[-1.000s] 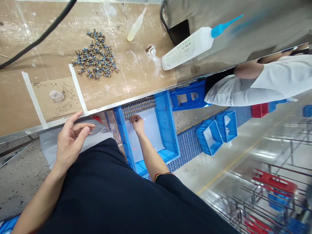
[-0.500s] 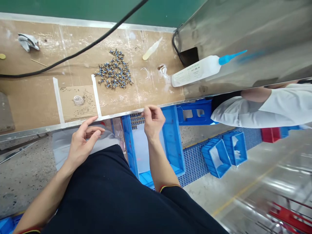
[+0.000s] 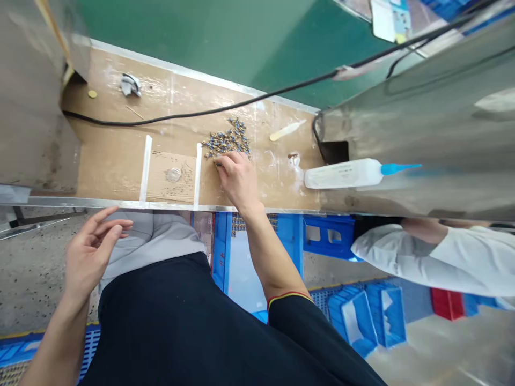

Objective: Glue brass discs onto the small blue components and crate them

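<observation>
The right hand (image 3: 238, 179) rested on the worktop (image 3: 112, 161), fingertips bunched at the near edge of the pile of small parts (image 3: 228, 140) — whether they gripped one could not be told. The left hand (image 3: 89, 254) hovered below the worktop's edge, fingers apart, empty.

One head-worn camera looks forward and steeply down, close over the workbench (image 3: 112, 166).

Right hand (image 3: 238, 179) on bench (image 3: 116, 161), fingertips at edge of parts pile (image 3: 227, 140) — left hand (image 3: 89, 252) open, off bench, above lap.
</observation>
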A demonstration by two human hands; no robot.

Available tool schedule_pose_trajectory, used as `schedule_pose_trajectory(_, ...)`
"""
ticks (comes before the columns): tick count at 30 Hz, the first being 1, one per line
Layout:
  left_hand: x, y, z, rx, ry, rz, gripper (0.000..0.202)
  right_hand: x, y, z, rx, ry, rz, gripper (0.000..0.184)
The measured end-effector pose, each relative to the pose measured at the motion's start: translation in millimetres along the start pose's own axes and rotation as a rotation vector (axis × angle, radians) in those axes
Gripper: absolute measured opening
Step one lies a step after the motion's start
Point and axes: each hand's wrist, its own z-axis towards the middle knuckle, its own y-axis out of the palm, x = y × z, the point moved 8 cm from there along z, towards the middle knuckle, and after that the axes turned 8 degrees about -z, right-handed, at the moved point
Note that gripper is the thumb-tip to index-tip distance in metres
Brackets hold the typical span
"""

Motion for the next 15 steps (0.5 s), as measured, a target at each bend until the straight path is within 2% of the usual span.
schedule_pose_trajectory(3,31.2,-63.4,-9.7,0.284,0.136,0.089,0.044,-6.1,1.0,-3.4,-0.044,-0.033,-0.069,0.026)
schedule_pose_trajectory(5,64.1,-106.2,-21.7,0.491,0.309,0.100,0.036,-9.5,0.5,-8.9,-0.054,-0.071,-0.077,0.028)
schedule_pose_trajectory(7,98.1,-144.4,-32.8,0.683,0.494,0.096,0.033,-2.3,0.1,-12.2,-0.044,-0.072,-0.078,0.028)
schedule_pose_trajectory(9,125.2,-171.2,-25.9,0.748,0.575,0.165,0.043,14.2,6.1,-9.3,-0.080,-0.052,-0.068,0.025)
schedule_pose_trajectory(11,143.2,-190.0,3.4,0.729,0.538,0.319,0.068,31.2,15.2,-1.3,-0.143,-0.030,-0.089,0.018)
schedule_pose_trajectory(12,148.7,-195.9,25.5,0.676,0.510,0.381,0.081,37.8,19.0,3.1,-0.170,-0.017,-0.107,0.014)
schedule_pose_trajectory(13,152.7,-199.4,50.5,0.604,0.489,0.433,0.084,42.3,21.8,6.9,-0.192,-0.004,-0.125,0.011)
schedule_pose_trajectory(15,156.9,-209.9,99.9,0.585,0.427,0.525,0.049,45.4,23.5,12.0,-0.208,0.022,-0.156,0.009)
